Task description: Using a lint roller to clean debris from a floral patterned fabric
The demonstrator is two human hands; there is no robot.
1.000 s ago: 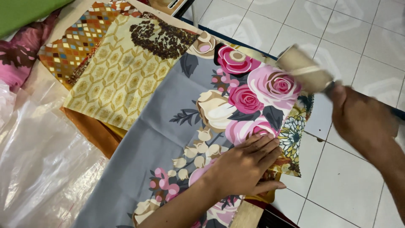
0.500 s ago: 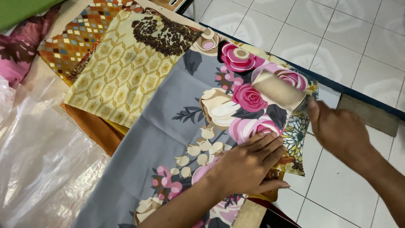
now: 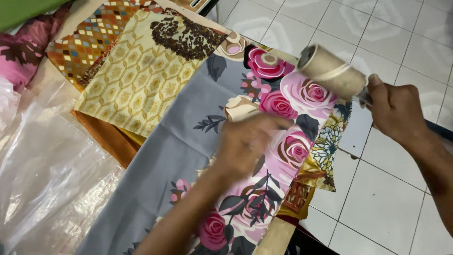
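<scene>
A grey cloth with pink and cream roses [image 3: 188, 141] lies spread on top of a stack of fabrics. My left hand [image 3: 245, 141] rests flat on its middle, blurred, fingers toward the roses. My right hand [image 3: 394, 111] grips the handle of a beige lint roller [image 3: 330, 71], which is lifted just above the cloth's far right edge.
Under the grey cloth lie a yellow patterned fabric [image 3: 132, 89], a checked orange one [image 3: 80, 47] and a floral piece [image 3: 328, 146] at the right edge. Clear plastic sheeting [image 3: 42, 174] covers the left. White floor tiles [image 3: 391, 208] spread to the right. Green cloth [image 3: 23, 9] sits top left.
My left hand has slid from the cloth's right edge toward its middle. The roller went down onto the roses and has lifted back up to the right edge.
</scene>
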